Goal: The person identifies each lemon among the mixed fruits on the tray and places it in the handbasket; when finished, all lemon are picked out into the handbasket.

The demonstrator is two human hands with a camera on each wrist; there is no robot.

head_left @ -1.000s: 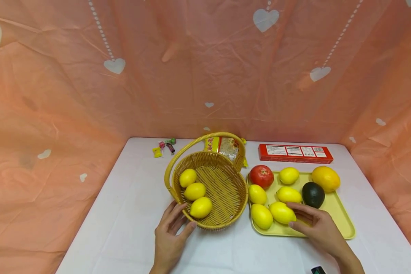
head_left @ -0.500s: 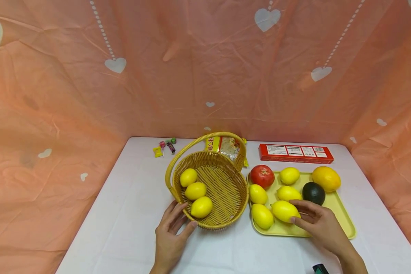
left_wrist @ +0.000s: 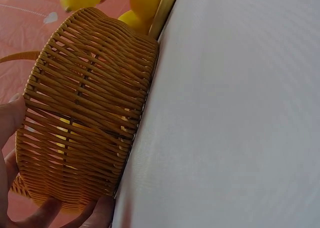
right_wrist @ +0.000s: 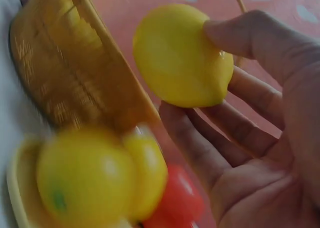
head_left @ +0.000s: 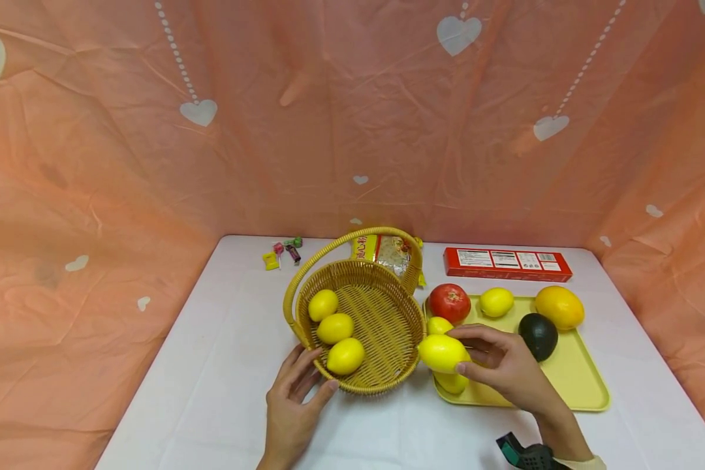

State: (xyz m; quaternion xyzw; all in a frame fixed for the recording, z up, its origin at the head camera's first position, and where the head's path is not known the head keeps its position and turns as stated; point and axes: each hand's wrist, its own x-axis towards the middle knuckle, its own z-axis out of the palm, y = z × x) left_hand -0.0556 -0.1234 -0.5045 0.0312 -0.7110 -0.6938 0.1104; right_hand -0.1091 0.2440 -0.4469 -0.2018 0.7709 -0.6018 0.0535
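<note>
My right hand [head_left: 511, 369] pinches a yellow lemon [head_left: 443, 354] between thumb and fingers, above the left edge of the yellow tray [head_left: 581, 385]. The right wrist view shows this lemon [right_wrist: 175, 53] close to the wicker basket [right_wrist: 65, 63]. My left hand [head_left: 294, 401] grips the near left side of the basket [head_left: 382, 313]; in the left wrist view thumb and fingers lie round its woven wall [left_wrist: 100, 83]. Three lemons [head_left: 335, 328] sit along the basket's left inside. Tray lemons [head_left: 438, 326] are partly covered by the held one; the area behind my right hand is hidden.
On the tray are a red round fruit [head_left: 449, 303], a back lemon [head_left: 496, 302], an orange-yellow fruit [head_left: 559, 307] and an avocado [head_left: 537, 336]. Behind lie a red box [head_left: 507, 264], a food packet [head_left: 392, 253] and small sweets [head_left: 279, 253]. The basket's tall handle [head_left: 305, 274] arches up.
My right hand has lifted the lemon off the tray and carried it left, up to the basket's right rim. The left hand and the basket have stayed in place.
</note>
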